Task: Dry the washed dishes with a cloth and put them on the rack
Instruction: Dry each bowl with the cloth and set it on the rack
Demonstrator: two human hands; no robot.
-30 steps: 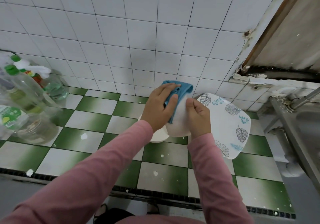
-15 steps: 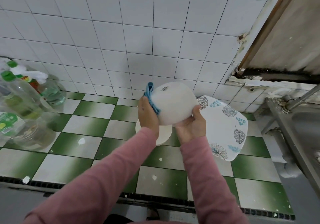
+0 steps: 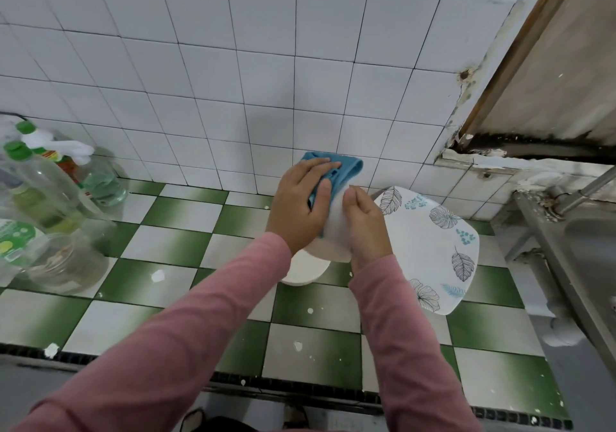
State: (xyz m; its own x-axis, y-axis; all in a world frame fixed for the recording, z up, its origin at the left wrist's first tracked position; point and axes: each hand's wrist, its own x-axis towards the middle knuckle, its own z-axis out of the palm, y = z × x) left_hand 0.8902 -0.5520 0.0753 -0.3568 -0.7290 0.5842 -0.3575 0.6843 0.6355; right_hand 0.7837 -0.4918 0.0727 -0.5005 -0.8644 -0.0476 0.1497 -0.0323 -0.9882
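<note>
Obs., head view.

- Left hand (image 3: 300, 210): lies over a blue cloth (image 3: 338, 173). The fingers are spread across the top of the fold and the thumb is pressed on its near side, so the cloth is pinched between them.
- The cloth bears against the far upper side of a white bowl (image 3: 335, 231).
- Right hand (image 3: 366, 228): fingers are curled round the right side of the bowl, gripping it. Knuckles face the camera.
- Bowl: held in the air between the two hands, above the checkered tile counter (image 3: 186, 241). Most of it is hidden by the hands, and I cannot tell which way its mouth faces.
- Directly beneath the bowl a second white dish (image 3: 305, 273) sits on the counter, partly hidden by the left wrist (plate or shallow bowl, cannot tell).
- Just right of the hands lies a leaf-print plate (image 3: 430, 251), squarish with rounded corners. Its near left edge is hidden behind the right forearm.
- Both forearms are in pink sleeves (image 3: 200, 331).
- Left edge of the counter: clear plastic bottles (image 3: 33, 181) with green caps, a spray bottle (image 3: 60, 146) with a white trigger head, and a glass jar (image 3: 66, 265) in front of them.
- Right edge: a steel sink (image 3: 586, 251).
- A white tiled wall (image 3: 266, 81) stands behind the counter.
- White specks are scattered over the green tiles.
</note>
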